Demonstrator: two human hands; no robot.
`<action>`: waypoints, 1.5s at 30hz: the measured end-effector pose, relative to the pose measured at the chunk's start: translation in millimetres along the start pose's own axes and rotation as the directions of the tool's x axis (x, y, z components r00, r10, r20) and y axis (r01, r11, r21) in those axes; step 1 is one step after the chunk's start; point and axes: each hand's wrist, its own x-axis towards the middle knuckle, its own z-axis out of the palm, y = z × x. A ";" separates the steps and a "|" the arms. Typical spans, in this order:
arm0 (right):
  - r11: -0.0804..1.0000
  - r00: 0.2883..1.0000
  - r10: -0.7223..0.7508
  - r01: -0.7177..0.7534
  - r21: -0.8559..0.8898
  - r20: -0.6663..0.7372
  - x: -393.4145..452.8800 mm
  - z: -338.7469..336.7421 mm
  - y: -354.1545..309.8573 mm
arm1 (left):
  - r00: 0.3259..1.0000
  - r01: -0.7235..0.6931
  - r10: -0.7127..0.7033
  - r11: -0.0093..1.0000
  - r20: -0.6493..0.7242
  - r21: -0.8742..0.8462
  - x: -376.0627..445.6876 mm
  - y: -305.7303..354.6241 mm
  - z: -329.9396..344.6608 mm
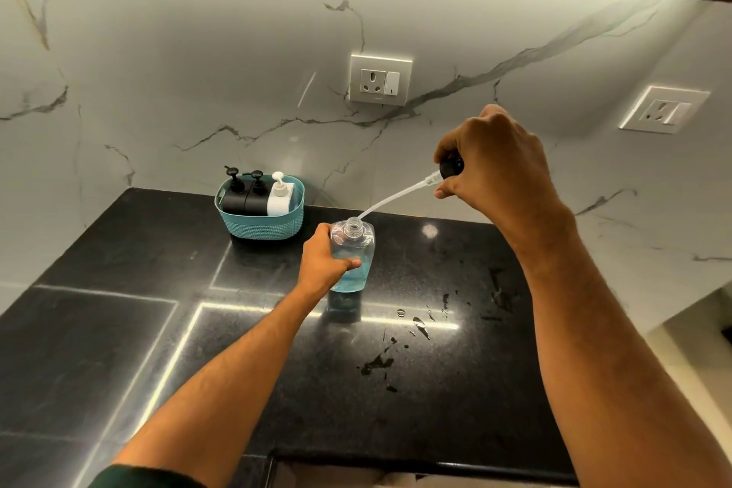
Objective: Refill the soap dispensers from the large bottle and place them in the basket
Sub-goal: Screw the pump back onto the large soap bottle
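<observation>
A: Where is the clear bottle (351, 257)?

B: Near the middle of the black counter (119, 329), standing upright with its neck open and blue liquid in the lower part. The left hand (323, 263) grips it from the left side, fingers wrapped round its body.

A: And the right hand (495, 166)?

B: Raised to the right of the bottle, clenched round a black pump head (451, 166). The pump's clear tube (396, 198) slants down to the left — its tip is at the bottle's open neck.

A: The basket?

B: A teal basket (261, 226) sits at the far edge, against the marble wall (178, 71), left of the bottle and apart from it. It holds 3 dispensers — 2 black dispensers (243, 198) on the left and 1 white dispenser (280, 198) on the right.

A: Anything else?

B: Wet splashes (380, 361) on the counter to the right, and 2 wall sockets (380, 79) on the wall.
</observation>
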 end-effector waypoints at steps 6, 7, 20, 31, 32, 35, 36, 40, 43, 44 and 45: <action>0.999 1.000 -0.017 0.018 -0.038 0.023 1.7 -2.8 -4.5 | 1.000 -0.009 0.009 1.000 0.001 0.005 -2.3 2.9 1.7; 0.998 0.999 -0.025 0.026 -0.053 0.029 2.3 -1.3 -6.0 | 1.000 -0.007 0.007 1.000 0.006 0.005 -2.8 4.5 2.0; 0.971 0.962 -0.237 0.241 -0.010 0.135 15.0 50.0 -39.9 | 1.000 -0.004 0.004 1.000 0.030 -0.008 -8.0 20.6 13.7; 0.949 0.904 -0.306 0.314 0.022 0.299 24.4 97.2 -49.7 | 0.997 -0.012 0.010 1.000 0.071 0.024 -12.9 24.2 24.2; 0.949 0.898 -0.308 0.314 0.031 0.314 25.2 100.2 -49.1 | 0.997 -0.017 0.015 1.000 0.071 0.025 -13.9 24.2 25.2; 0.949 0.879 -0.312 0.310 0.063 0.360 25.5 111.8 -47.1 | 0.997 -0.020 0.019 1.000 0.073 0.011 -16.3 25.3 27.6; 0.950 0.873 -0.310 0.303 0.079 0.377 24.9 115.7 -46.5 | 0.997 -0.018 0.017 1.000 0.074 0.011 -16.6 25.4 28.1; 0.950 0.867 -0.309 0.266 0.161 0.392 23.8 126.0 -40.3 | 0.996 -0.002 0.002 1.000 0.086 0.005 -18.7 22.9 28.8; 0.948 0.881 -0.304 0.242 0.205 0.364 21.6 135.0 -32.3 | 0.995 0.001 -0.002 1.000 0.096 0.003 -19.9 17.9 29.4; 0.948 0.892 -0.297 0.233 0.217 0.340 19.9 139.1 -30.0 | 0.995 0.003 -0.003 1.000 0.097 0.004 -20.1 16.4 29.8; 0.949 0.905 -0.286 0.221 0.225 0.315 18.0 144.3 -27.4 | 0.995 0.005 -0.005 1.000 0.098 0.005 -20.3 15.1 30.1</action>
